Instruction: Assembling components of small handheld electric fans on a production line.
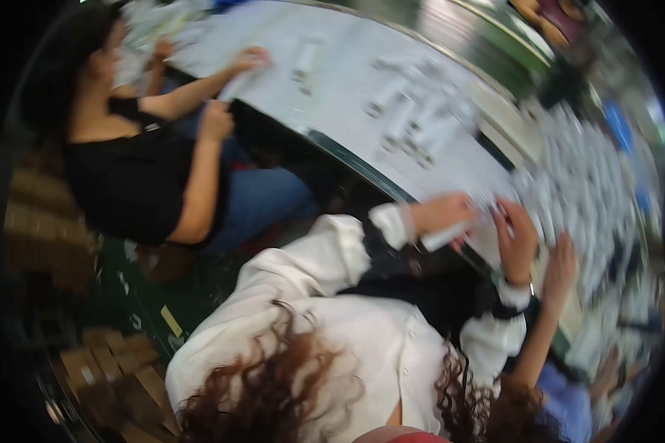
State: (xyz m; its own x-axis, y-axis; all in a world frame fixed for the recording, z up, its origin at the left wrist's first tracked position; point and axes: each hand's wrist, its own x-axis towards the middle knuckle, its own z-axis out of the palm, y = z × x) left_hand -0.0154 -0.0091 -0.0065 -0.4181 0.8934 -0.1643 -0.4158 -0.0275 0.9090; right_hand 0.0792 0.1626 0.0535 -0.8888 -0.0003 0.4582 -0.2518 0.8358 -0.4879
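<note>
View: head camera tilted hard and blurred by motion; fine detail is lost.
Left hand (445,213): comes out of a white shirt cuff at the edge of the desk (347,81); its fingers are wrapped round a white tube (446,236), which lies across the palm just over the desk's near rim.
Right hand (516,238): just beside the left hand, wrist bent, fingers (507,214) curved down toward the far end of the same tube; blur hides whether they pinch it or only touch it, so I cannot tell.
White tube: held at the desk edge between the two hands, roughly level, one end pointing to the lower left.
Desk: long, pale surface with a dark metal rim, running from the upper left to the right.
Loose tubes (414,118): a scatter of white tubes with dark caps lies mid-desk, well apart from the hands.
Heap (584,184): a dense pile of similar white pieces covers the right end of the desk, near the right hand.
Seated person (125,162): in a black top, at the far left of the desk, both hands up at its edge on a pale item.
Third arm (550,295): a bare forearm from a person in a blue top reaches up at the right, close beside the right hand.
</note>
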